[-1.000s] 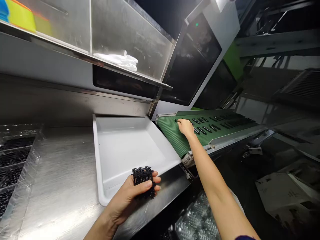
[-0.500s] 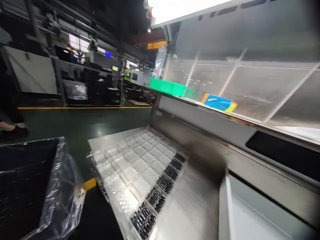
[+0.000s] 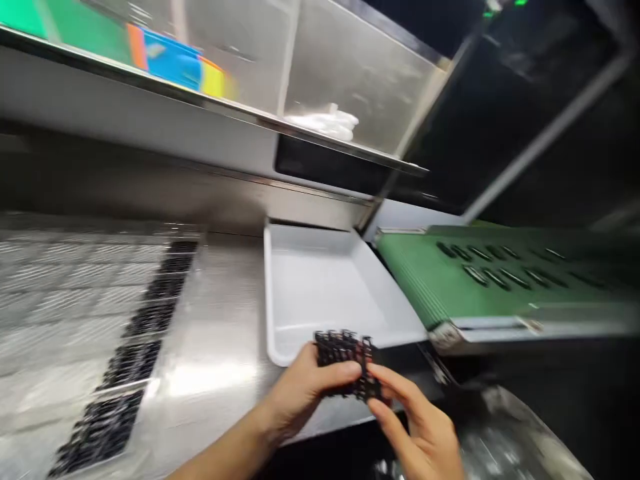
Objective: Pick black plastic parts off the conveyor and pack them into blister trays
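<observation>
A row of small black plastic parts [image 3: 336,347] is gripped in my left hand [image 3: 305,387], the thumb laid across their near side. My right hand [image 3: 420,420] pinches a black part [image 3: 369,373] at the right end of this row between thumb and fingertips. Both hands are just in front of a white tray [image 3: 320,287], whose visible floor is bare. Motion blur hides the parts' exact shape.
On the left, a clear compartment tray [image 3: 105,300] has one column filled with black parts [image 3: 150,327]. A green conveyor belt [image 3: 415,267] at right carries several dark parts [image 3: 500,277]. Above runs a shelf with a blue bin [image 3: 173,60] and white gloves or cloth [image 3: 327,123].
The view has swung right and down, away from the aisle. Both my hands and the black parts they hold have come into view, along with the conveyor belt.
</observation>
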Action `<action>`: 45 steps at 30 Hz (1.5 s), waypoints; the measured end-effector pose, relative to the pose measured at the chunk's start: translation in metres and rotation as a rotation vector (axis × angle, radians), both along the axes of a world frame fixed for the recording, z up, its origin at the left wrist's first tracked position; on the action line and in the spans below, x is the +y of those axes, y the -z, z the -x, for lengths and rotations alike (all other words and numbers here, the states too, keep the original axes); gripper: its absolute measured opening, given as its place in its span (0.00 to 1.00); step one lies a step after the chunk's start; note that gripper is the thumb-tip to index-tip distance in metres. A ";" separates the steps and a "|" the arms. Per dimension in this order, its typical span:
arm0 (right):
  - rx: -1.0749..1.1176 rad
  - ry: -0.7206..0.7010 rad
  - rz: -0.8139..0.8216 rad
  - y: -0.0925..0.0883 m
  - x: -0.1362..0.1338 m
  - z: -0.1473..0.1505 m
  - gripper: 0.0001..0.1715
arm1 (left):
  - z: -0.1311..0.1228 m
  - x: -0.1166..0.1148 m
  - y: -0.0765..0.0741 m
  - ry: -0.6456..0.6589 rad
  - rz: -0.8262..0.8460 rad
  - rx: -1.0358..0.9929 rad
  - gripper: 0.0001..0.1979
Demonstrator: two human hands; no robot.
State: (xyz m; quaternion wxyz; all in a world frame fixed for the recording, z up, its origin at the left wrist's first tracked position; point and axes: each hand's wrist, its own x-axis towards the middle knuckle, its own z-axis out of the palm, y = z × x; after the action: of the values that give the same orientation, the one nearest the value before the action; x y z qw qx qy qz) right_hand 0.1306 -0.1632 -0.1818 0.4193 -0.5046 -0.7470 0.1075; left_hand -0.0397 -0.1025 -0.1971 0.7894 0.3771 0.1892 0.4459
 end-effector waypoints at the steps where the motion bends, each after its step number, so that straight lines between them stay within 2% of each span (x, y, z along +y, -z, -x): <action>1: -0.015 0.012 -0.020 0.002 -0.002 0.001 0.17 | 0.002 0.003 0.000 0.023 0.004 0.013 0.11; 5: -0.211 0.005 -0.130 -0.003 0.001 0.000 0.22 | 0.009 0.010 -0.003 0.072 -0.027 0.145 0.12; 8: -0.328 -0.067 -0.149 -0.011 0.000 -0.004 0.19 | 0.012 0.010 -0.003 0.146 -0.066 0.208 0.12; 10: -0.265 -0.128 -0.105 -0.013 0.000 -0.007 0.22 | 0.013 0.010 -0.002 0.174 -0.061 0.206 0.13; 13: -0.022 -0.170 -0.062 -0.011 0.003 -0.008 0.33 | 0.013 0.008 -0.002 0.215 0.001 0.140 0.15; 15: 0.087 -0.179 -0.057 -0.009 0.005 -0.008 0.37 | 0.013 0.007 -0.003 0.240 0.050 0.102 0.16; 19: 0.118 -0.166 -0.044 -0.006 0.006 -0.005 0.39 | 0.013 0.004 -0.004 0.248 0.104 0.103 0.17; 28: 0.142 -0.174 0.002 0.000 0.010 -0.001 0.43 | 0.014 0.007 -0.002 0.319 0.073 0.045 0.18; 32: 0.191 -0.218 0.093 0.003 0.011 -0.002 0.42 | 0.014 0.008 -0.002 0.295 0.046 0.074 0.18; 36: 0.548 -0.320 0.234 0.008 0.014 -0.001 0.38 | 0.015 0.009 -0.006 0.167 -0.142 0.217 0.16; 38: 0.704 -0.252 0.223 0.009 0.017 0.001 0.29 | 0.016 0.010 -0.007 0.145 -0.249 0.293 0.13; 40: 0.743 -0.188 0.205 0.008 0.020 0.003 0.21 | 0.018 0.011 -0.008 0.143 -0.324 0.338 0.10; 45: 0.837 -0.195 0.286 0.013 0.027 0.014 0.21 | 0.025 0.006 -0.008 0.066 -0.361 0.341 0.10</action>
State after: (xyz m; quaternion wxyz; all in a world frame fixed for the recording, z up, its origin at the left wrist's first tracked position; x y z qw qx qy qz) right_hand 0.1167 -0.1363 -0.1951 0.5994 -0.3979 -0.5347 0.4432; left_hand -0.0644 -0.0963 -0.1890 0.6800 0.5880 0.2244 0.3763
